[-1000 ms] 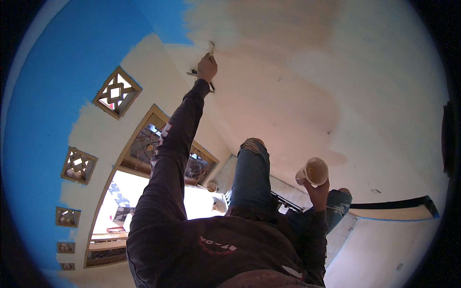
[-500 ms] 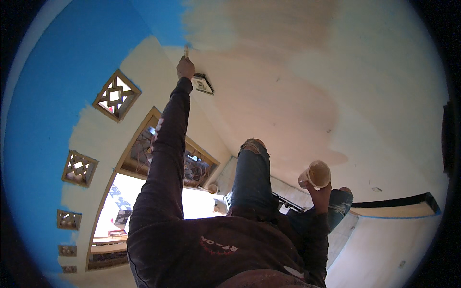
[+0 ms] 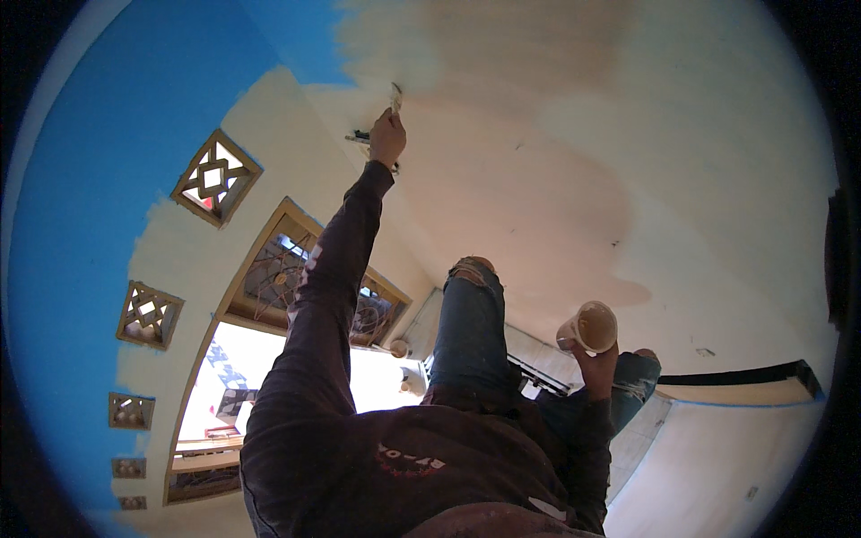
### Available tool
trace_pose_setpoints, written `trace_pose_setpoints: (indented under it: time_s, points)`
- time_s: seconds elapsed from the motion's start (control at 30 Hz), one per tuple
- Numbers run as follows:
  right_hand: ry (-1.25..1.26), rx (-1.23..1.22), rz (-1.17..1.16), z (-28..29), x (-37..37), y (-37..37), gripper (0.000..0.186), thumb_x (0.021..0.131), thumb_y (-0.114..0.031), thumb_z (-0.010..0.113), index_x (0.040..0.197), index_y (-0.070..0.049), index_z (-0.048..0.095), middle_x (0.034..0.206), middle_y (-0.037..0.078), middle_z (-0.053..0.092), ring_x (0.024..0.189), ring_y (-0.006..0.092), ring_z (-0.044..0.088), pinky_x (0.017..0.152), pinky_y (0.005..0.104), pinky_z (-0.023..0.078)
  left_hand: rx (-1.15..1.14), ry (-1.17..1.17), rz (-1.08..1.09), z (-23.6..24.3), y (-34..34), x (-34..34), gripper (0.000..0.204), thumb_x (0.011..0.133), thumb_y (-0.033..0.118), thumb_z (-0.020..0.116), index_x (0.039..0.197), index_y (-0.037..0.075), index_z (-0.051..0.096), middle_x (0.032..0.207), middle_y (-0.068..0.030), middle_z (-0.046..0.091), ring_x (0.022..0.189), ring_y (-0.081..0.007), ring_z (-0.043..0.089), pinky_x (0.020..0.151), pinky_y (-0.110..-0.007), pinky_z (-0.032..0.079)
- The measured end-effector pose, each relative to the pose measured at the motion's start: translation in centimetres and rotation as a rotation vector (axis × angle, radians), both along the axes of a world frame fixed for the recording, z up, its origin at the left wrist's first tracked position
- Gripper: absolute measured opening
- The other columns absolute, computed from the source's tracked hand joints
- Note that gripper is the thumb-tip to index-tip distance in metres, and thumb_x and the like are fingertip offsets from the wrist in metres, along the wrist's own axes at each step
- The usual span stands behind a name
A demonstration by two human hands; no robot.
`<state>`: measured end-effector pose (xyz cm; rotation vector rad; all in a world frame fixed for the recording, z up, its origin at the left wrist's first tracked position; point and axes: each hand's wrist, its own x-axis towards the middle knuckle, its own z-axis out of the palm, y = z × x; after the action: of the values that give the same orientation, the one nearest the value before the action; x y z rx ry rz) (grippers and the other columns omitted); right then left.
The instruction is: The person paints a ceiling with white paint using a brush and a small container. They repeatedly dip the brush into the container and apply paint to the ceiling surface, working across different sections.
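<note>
Paintbrush (image 3: pixel 395 92) in the left hand (image 3: pixel 387 137), fingers wrapped tight round its handle, arm stretched full up so the bristles touch the cream-painted surface just beside the edge of the blue paint (image 3: pixel 108 161). The right hand (image 3: pixel 594 359) sits lower, near a bent knee in torn jeans (image 3: pixel 471 327), closed around the base of a small cream-smeared cup (image 3: pixel 592 327), its mouth tipped sideways.
</note>
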<state>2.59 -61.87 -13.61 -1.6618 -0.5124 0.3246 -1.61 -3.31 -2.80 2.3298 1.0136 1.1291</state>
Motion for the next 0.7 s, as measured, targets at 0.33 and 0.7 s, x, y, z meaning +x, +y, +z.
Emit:
trace_pose_setpoints:
  time_s: [0.33,0.7]
  points:
    - [0.045,0.026,0.016,-0.3,0.1,0.2,0.064,0.071,-0.013,0.087,0.125,0.0,0.057,0.117,0.013,0.068,0.11,0.0248,0.066,0.095,0.0382,0.053,0.003,0.024,0.267,0.9,8.3,-3.5,0.035,0.101,0.024,0.046,0.116,-0.002,0.065,0.096,-0.0259,0.069,0.086,-0.0445,0.067,0.076,-0.052,0.055]
    - [0.017,-0.032,0.006,-1.1,0.3,0.0,0.067,0.072,-0.014,0.087,0.128,0.001,0.054,0.119,0.016,0.067,0.112,0.0259,0.066,0.096,0.0386,0.052,0.114,-0.048,0.081,-0.2,-3.6,3.6,0.038,0.1,0.021,0.047,0.127,-0.005,0.057,0.096,-0.0298,0.067,0.085,-0.0484,0.065,0.074,-0.053,0.053]
